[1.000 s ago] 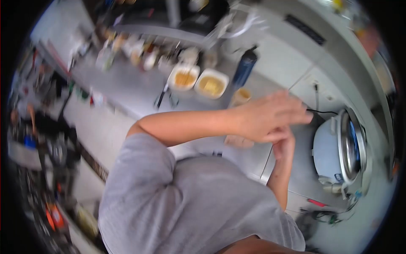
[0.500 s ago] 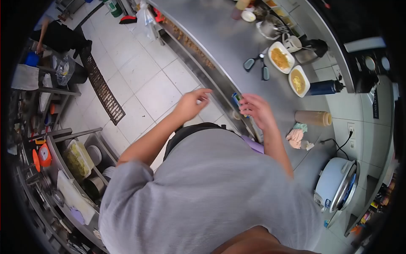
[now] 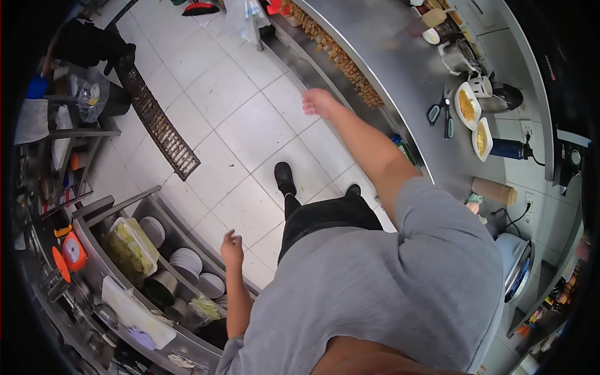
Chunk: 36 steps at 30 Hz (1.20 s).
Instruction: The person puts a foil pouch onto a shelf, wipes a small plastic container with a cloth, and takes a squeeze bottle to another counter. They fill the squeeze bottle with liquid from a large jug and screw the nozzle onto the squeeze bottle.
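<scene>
My left hand (image 3: 232,247) hangs over the tiled floor, beside the steel unit with stacked plates (image 3: 185,264). Its fingers are loosely bent and apart, with nothing visible in them. My right hand (image 3: 317,104) reaches forward over the floor, near the lower shelf of the steel counter (image 3: 400,69). Those fingers are slightly spread, and I see nothing in them. Neither hand touches anything. On the counter lie scissors with dark handles (image 3: 442,116), close to a white dish of orange shreds (image 3: 467,105) and a white dish of yellow food (image 3: 482,139).
A dark slatted mat (image 3: 156,122) lies on the floor. On the left are a tub of cut greens (image 3: 132,247), an orange scale (image 3: 74,251) and a white cutting board (image 3: 134,312). A dark-clothed person (image 3: 87,44) is at the far left. Many brown pieces (image 3: 337,53) line the counter's shelf.
My body has turned and stepped away from the counter. My left hand has dropped back toward the plate unit; my right hand has left the counter edge and swung forward over the floor.
</scene>
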Tool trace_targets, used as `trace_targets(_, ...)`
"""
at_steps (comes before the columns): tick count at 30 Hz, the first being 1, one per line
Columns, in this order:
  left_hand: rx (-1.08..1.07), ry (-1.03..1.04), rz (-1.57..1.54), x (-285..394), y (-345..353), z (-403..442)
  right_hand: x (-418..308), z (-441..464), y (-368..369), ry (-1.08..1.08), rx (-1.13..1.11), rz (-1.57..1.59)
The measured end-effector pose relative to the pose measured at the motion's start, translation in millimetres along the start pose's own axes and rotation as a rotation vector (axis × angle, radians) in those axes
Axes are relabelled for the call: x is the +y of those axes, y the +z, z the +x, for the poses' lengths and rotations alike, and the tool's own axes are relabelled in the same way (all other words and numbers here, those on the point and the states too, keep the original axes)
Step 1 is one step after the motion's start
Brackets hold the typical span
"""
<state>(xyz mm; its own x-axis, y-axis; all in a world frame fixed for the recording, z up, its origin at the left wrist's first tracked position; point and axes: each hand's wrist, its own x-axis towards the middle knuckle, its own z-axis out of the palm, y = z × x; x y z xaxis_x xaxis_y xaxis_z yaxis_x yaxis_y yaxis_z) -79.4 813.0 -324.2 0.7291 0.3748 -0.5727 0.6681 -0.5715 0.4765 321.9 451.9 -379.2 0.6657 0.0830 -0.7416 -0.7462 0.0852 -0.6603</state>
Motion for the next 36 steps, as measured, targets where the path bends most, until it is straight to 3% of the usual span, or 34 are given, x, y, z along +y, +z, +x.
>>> trace_targets(6, -0.259, -0.105, 0.027, -65, 31, -29, -37, 81, 34, -0.144, 0.091, 0.272)
trace_targets(12, -0.366, -0.309, -0.001, -122, 57, -38, -78, 134, 52, -0.263, 0.093, 0.513)
trace_targets(19, -0.411, -0.408, -0.119, -139, 66, -33, -107, 156, 51, -0.243, 0.349, 0.731)
trace_targets(22, -0.372, -0.454, -0.271, -144, 72, -27, -113, 147, 49, -0.365, 0.533, 0.739)
trace_targets(29, -0.388, -0.499, -0.315, -127, 70, -20, -114, 153, 45, -0.467, 0.664, 0.802)
trace_targets(32, -0.395, -0.486, -0.289, -113, 66, -9, -110, 143, 51, -0.460, 0.715, 0.681)
trace_targets(35, -0.397, -0.485, -0.312, -99, 63, 5, -39, 139, 51, -0.537, 0.337, -0.345)
trace_targets(36, -0.415, -0.481, -0.335, -110, 67, 14, 5, 138, 57, -0.734, 0.194, -1.043)
